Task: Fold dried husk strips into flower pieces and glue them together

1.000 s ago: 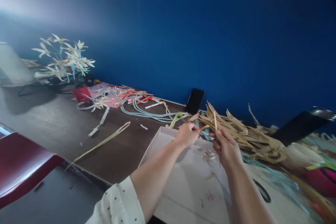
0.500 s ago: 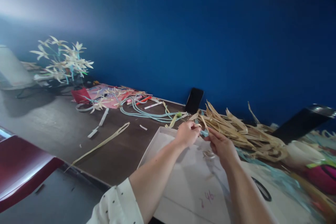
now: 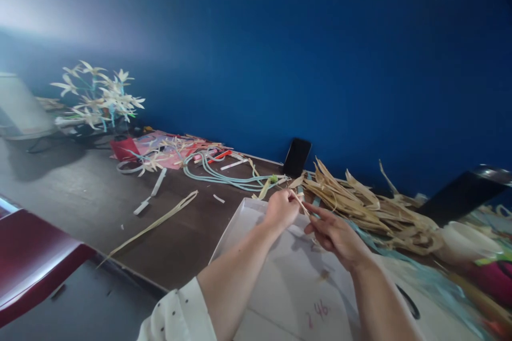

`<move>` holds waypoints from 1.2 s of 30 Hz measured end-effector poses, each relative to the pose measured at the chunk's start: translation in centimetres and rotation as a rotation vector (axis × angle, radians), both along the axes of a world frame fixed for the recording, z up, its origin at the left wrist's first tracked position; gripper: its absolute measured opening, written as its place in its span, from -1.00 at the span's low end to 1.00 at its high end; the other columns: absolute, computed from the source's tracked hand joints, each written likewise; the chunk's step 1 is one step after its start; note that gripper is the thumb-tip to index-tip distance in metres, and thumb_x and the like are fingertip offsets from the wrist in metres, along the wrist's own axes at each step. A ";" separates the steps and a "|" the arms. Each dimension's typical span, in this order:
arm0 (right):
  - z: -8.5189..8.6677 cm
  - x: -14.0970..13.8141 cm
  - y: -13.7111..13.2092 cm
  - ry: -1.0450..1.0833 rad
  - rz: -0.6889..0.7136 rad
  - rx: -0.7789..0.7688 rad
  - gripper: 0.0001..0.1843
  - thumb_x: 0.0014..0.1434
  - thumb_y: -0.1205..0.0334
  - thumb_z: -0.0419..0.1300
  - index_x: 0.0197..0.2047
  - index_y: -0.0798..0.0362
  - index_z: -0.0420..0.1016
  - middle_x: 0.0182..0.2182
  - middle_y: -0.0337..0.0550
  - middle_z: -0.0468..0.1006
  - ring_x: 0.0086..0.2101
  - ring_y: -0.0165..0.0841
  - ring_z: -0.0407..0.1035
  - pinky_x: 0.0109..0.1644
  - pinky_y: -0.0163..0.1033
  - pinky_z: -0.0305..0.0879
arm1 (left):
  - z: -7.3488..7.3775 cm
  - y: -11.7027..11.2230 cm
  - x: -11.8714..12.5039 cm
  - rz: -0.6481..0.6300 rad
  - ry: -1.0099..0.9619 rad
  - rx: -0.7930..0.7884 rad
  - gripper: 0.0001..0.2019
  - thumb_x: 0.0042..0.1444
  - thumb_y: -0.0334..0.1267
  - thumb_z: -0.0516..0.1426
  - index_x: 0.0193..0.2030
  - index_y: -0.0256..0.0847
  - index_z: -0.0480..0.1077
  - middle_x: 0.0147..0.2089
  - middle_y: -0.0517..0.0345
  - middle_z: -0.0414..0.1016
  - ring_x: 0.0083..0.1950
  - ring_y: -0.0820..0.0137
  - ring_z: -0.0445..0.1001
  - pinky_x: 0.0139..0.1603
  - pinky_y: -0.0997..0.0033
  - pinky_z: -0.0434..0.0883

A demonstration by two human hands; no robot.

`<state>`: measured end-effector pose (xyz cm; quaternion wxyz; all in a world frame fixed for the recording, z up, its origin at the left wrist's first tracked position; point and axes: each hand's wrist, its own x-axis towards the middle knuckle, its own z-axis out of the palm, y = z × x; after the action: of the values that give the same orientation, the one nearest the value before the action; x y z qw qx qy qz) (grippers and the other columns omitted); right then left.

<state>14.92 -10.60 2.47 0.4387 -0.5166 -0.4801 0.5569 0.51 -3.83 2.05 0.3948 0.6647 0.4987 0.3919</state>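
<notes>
My left hand (image 3: 281,209) is closed in a pinch on a thin dried leaf strip (image 3: 301,203), held above a shallow white cardboard tray (image 3: 240,224). My right hand (image 3: 335,233) is just right of it, fingers curled around the same strip and touching its lower end. Both hands hover over the tray's far half. A heap of dried palm leaves (image 3: 360,208) lies right behind my hands.
A black phone (image 3: 297,157) leans on the blue wall. Light-blue cords (image 3: 224,173), paper scraps and a long leaf strip (image 3: 156,221) lie on the dark table. Woven leaf flowers (image 3: 100,98) stand far left. White bowls (image 3: 464,240) sit right; a red chair (image 3: 28,256) stands left.
My right hand has dropped lower and turned flatter, and the strip that stood upright between my hands now slants down between them. The left hand has barely moved.
</notes>
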 end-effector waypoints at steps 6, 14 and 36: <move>-0.4 0.5 0.2 0.019 -0.106 0.003 -0.33 -0.03 0.00 0.27 0.13 0.09 0.33 -0.49 -0.12 0.50 -0.71 -0.62 -0.05 -0.66 -0.44 -0.28 | -0.2 0.0 0.0 -0.033 0.023 0.078 -0.79 0.08 -0.15 0.04 -0.33 -0.19 0.45 -0.35 0.16 0.52 -0.29 0.43 0.44 -0.24 0.50 0.32; -1.3 0.4 0.8 0.048 -0.173 0.053 -0.30 -0.10 0.01 0.31 0.12 0.06 0.37 -0.49 -0.12 0.52 -0.71 -0.61 -0.03 -0.65 -0.42 -0.26 | -0.5 -1.0 0.6 -0.104 0.067 0.166 -0.82 0.04 -0.24 0.03 -0.38 -0.21 0.44 -0.38 0.20 0.49 -0.34 0.47 0.39 -0.32 0.53 0.26; -0.9 1.5 1.3 0.163 -0.820 0.269 -0.30 -0.22 0.07 0.36 0.05 0.07 0.45 -0.50 -0.12 0.53 -0.70 -0.56 0.01 -0.70 -0.40 -0.16 | 0.3 -0.9 0.0 -0.146 0.108 -0.028 -0.84 -0.07 -0.21 0.11 -0.44 -0.22 0.47 -0.44 0.18 0.49 -0.39 0.44 0.39 -0.39 0.52 0.27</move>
<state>16.46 -9.29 1.59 0.7232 -0.5572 -0.2675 0.3082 0.54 -4.69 2.31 0.4041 0.7139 0.4751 0.3185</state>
